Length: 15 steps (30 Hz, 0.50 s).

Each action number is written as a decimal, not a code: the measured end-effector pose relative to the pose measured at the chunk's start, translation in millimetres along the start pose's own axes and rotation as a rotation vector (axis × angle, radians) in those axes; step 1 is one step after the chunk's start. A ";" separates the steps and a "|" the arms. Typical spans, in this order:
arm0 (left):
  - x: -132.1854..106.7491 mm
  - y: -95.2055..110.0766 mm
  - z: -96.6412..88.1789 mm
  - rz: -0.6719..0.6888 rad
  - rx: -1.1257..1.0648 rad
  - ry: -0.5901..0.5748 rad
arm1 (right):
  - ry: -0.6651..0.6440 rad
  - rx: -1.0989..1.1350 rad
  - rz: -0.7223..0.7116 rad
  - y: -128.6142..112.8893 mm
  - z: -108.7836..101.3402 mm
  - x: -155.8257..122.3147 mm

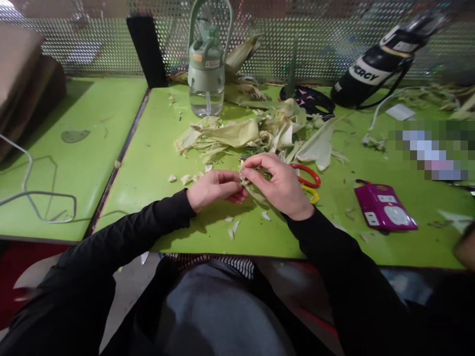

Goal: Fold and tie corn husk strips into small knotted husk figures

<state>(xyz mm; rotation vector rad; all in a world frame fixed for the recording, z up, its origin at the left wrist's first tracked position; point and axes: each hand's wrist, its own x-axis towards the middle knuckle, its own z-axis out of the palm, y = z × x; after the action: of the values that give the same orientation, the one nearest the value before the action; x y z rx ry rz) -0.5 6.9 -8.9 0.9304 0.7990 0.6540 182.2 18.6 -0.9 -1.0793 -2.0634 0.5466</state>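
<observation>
Both hands meet over the green table. My left hand (218, 188) is closed with its fingertips on a small bundle of pale corn husk (245, 182). Thumb and forefinger of my right hand (280, 183) pinch the upper end of the same bundle; its exact shape is partly hidden by the fingers. Just beyond my hands lies a heap of dried corn husks (233, 133), with one broad husk leaf (317, 148) at its right. Scissors with a red and a yellow handle loop (309, 175) lie beside my right hand, their blades hidden. Small husk scraps (233, 230) are scattered nearby.
A pale green water bottle (206, 79) stands behind the heap. A black bottle (371, 74) leans at the back right against the perforated screen (311, 44). A purple power socket block (386, 207) lies at right. Bent white wire (48, 193) and brown bags (22, 79) are at left.
</observation>
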 end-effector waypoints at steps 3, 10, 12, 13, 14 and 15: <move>0.9 -1.4 0.0 0.000 0.019 0.017 | -0.033 0.107 0.097 -3.0 0.4 -1.0; 0.8 -11.7 3.2 0.075 0.076 0.032 | -0.035 0.144 0.114 -6.7 8.4 -6.8; 0.4 -15.7 6.0 0.113 0.103 0.044 | -0.019 0.174 0.132 -6.6 9.4 -7.8; 0.3 -17.7 7.6 0.129 0.116 0.048 | -0.015 0.190 0.144 -6.6 9.7 -8.0; 0.5 -19.6 8.9 0.140 0.125 0.051 | -0.013 0.202 0.154 -6.6 9.9 -7.9; 0.8 -21.3 10.0 0.143 0.125 0.053 | -0.015 0.211 0.162 -6.6 10.1 -7.4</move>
<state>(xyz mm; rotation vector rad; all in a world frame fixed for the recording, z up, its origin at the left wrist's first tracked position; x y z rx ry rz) 11.3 -6.5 -24.3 1.0956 0.8332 0.7626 173.9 8.4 -6.2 -1.1235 -1.8915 0.8363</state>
